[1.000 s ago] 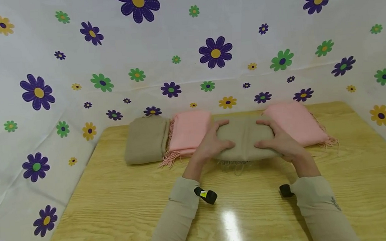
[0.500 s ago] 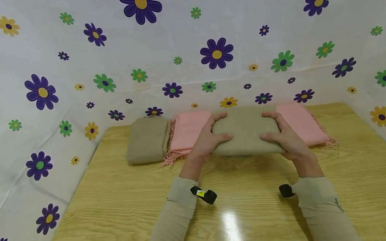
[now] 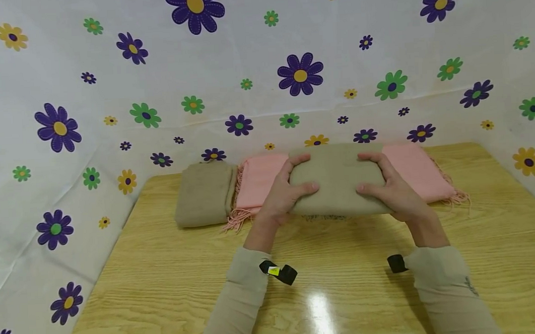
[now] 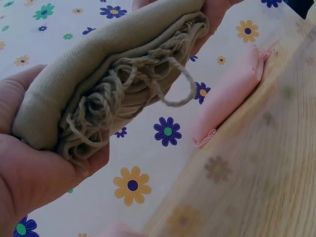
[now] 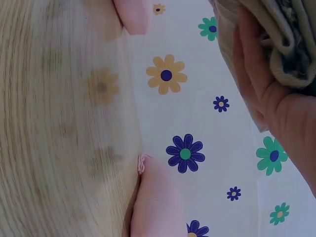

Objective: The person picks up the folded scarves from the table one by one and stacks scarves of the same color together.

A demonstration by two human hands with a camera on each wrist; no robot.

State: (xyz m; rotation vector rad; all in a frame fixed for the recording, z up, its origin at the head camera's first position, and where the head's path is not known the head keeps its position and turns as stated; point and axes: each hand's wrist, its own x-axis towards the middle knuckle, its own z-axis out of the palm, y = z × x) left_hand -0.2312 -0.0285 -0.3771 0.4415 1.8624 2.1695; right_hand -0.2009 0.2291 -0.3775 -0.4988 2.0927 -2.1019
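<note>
A folded beige-grey scarf (image 3: 336, 181) with a fringe is held up between both hands, raised off the table. My left hand (image 3: 280, 196) grips its left side, thumb on top and fingers round the far edge and below. On the opposite side my right hand (image 3: 398, 193) holds it in the same way. In the left wrist view the layered edge and twisted fringe (image 4: 123, 94) of the scarf face the camera. The right wrist view shows fingers (image 5: 254, 64) under the folded layers.
Along the back of the wooden table (image 3: 346, 274) lie a folded beige scarf (image 3: 203, 195), a pink fringed scarf (image 3: 261, 182) and another pink one (image 3: 415, 174) at right. A flower-printed white cloth (image 3: 261, 46) rises behind and at the sides.
Both hands have lifted the beige-grey scarf up from the table, then shifted it slightly left. Its top has flattened out from a creased shape. The other scarves have stayed put.
</note>
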